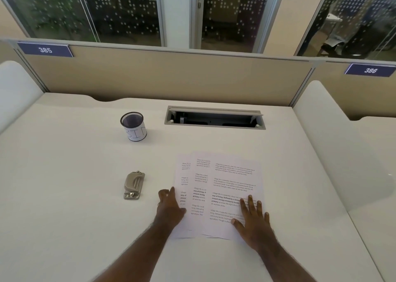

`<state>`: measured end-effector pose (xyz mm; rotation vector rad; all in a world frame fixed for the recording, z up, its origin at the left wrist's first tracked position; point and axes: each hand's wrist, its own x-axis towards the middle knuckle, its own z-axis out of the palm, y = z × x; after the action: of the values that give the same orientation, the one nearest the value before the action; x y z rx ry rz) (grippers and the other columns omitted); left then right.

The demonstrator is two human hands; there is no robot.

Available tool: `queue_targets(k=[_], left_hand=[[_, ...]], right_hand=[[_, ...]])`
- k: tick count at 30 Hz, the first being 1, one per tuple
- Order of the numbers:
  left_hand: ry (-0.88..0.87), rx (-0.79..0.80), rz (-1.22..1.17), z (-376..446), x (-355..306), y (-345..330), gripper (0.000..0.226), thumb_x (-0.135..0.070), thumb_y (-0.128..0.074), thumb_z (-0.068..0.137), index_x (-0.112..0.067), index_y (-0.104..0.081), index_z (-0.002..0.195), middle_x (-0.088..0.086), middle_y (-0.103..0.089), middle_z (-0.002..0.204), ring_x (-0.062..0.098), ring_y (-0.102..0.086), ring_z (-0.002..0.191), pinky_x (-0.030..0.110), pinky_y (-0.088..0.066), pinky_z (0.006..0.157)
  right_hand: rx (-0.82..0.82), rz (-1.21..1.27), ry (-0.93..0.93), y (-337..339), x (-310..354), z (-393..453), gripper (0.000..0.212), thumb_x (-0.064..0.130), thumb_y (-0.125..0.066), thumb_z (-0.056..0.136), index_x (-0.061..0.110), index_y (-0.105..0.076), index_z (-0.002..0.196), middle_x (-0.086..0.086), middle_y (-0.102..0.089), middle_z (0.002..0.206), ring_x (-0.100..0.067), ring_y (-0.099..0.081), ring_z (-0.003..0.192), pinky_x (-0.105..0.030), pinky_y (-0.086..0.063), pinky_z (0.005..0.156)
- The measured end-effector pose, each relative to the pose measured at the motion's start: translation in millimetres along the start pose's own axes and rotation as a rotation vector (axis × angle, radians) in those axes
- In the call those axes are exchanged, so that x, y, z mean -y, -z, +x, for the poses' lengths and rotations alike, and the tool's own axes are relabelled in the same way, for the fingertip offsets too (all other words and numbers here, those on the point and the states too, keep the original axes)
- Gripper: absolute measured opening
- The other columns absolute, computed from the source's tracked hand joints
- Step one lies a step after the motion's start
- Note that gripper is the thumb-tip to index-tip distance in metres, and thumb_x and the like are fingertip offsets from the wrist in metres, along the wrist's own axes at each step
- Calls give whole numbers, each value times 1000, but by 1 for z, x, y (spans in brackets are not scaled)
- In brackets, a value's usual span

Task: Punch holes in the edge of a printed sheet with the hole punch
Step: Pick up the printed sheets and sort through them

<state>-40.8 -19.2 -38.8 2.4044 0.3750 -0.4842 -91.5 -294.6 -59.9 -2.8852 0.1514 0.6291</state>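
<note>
Three printed sheets (pixel 233 174) lie fanned and overlapping on the white desk, in front of me and slightly right. My right hand (pixel 254 219) rests flat on the top sheet's lower right part, fingers spread. At the stack's left edge, my left hand (pixel 170 206) touches the lowest sheet with its fingertips; whether it pinches the paper is unclear. A grey metal hole punch (pixel 134 185) sits on the desk to the left of the sheets, a short way from my left hand, untouched.
A black mesh cup (pixel 134 126) with a white label stands at the back left. A cable hatch (pixel 214 118) lies open in the desk at the back centre. Beige dividers numbered 385 and 386 close the far side; white side panels flank the desk (pixel 64 196).
</note>
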Motion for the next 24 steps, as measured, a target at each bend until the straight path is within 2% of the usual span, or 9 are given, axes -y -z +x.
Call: queue_targets(k=[4, 8, 11, 13, 14, 15, 17, 20, 24], left_hand=[[0, -7, -100, 1, -8, -1, 69, -20, -64, 85, -11, -33, 146, 10, -41, 136, 24, -52, 124, 34, -41, 106], [23, 3, -225, 1, -14, -2, 67, -20, -65, 84, -13, -37, 145, 10, -51, 132, 23, -53, 121, 34, -42, 105], [16, 14, -312, 0, -17, -5, 59, -21, -66, 84, -18, -45, 138, 7, -60, 125, 18, -57, 100, 24, -50, 80], [14, 27, -367, 1, -17, -7, 51, -20, -66, 85, -19, -47, 132, 6, -65, 120, 16, -60, 89, 15, -46, 62], [24, 36, -402, 1, -17, -8, 48, -19, -66, 85, -20, -47, 129, 6, -66, 118, 16, -62, 86, 15, -47, 58], [42, 50, -450, 1, -17, -8, 46, -17, -67, 85, -20, -47, 127, 6, -67, 116, 16, -64, 85, 18, -50, 59], [84, 97, -569, 1, -15, -10, 42, -11, -67, 86, -19, -46, 121, 8, -66, 116, 22, -67, 92, 33, -60, 74], [134, 186, -729, 0, -11, -12, 38, 2, -63, 87, -14, -47, 118, 14, -64, 121, 32, -65, 105, 50, -56, 91], [174, 348, -958, 2, -4, -6, 34, 11, -57, 88, -8, -56, 116, 16, -67, 123, 34, -68, 102, 47, -59, 83]], right_hand=[[9, 27, 31, 1, 7, 2, 79, 62, -29, 95, 26, 6, 156, 0, 18, 164, -27, 13, 152, -51, -4, 122], [17, 45, 59, 2, 17, 3, 80, 62, -30, 95, 24, 5, 156, 1, 16, 165, -26, 13, 152, -50, -4, 123], [42, 75, 87, 4, 26, 4, 79, 61, -31, 95, 24, 6, 156, 3, 17, 164, -23, 13, 152, -49, -3, 123], [58, 102, 111, 5, 32, 4, 79, 60, -32, 95, 25, 5, 156, 4, 16, 165, -20, 12, 152, -48, -1, 123], [62, 122, 121, 4, 35, 4, 80, 60, -32, 95, 25, 5, 156, 5, 15, 165, -18, 11, 152, -48, -1, 123], [64, 145, 129, 4, 38, 5, 80, 61, -33, 95, 25, 4, 156, 5, 14, 165, -17, 11, 153, -47, 0, 123], [66, 187, 142, 3, 43, 5, 81, 61, -34, 94, 26, 3, 156, 6, 11, 165, -15, 9, 153, -46, 0, 123], [101, 258, 157, 4, 48, 7, 82, 63, -36, 93, 26, 0, 156, 7, 8, 166, -12, 7, 152, -42, -2, 123], [33, 494, 79, 18, 46, 10, 80, 55, -48, 93, 26, -9, 156, 5, -5, 166, -13, -1, 153, -38, -10, 124]])
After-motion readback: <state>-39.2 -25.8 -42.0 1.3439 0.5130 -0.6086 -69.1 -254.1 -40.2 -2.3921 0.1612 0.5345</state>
